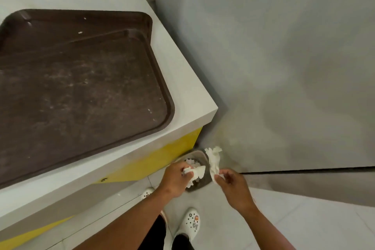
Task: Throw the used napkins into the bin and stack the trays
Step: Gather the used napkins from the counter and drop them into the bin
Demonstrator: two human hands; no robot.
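Two brown trays lie on the white counter, the near tray [81, 95] overlapping the far tray [85, 24]. On the floor by the counter's corner stands a small grey bin [197, 157] with white napkins inside. My left hand [176, 178] grips a crumpled white napkin [195, 173] right over the bin. My right hand [233, 186] pinches a second white napkin [214, 160] that hangs above the bin's right rim.
The white counter [182, 79] has a yellow front [162, 160] and a sharp corner close to my left hand. A grey wall [284, 57] rises to the right. My feet in white clogs [190, 222] stand on the tiled floor below.
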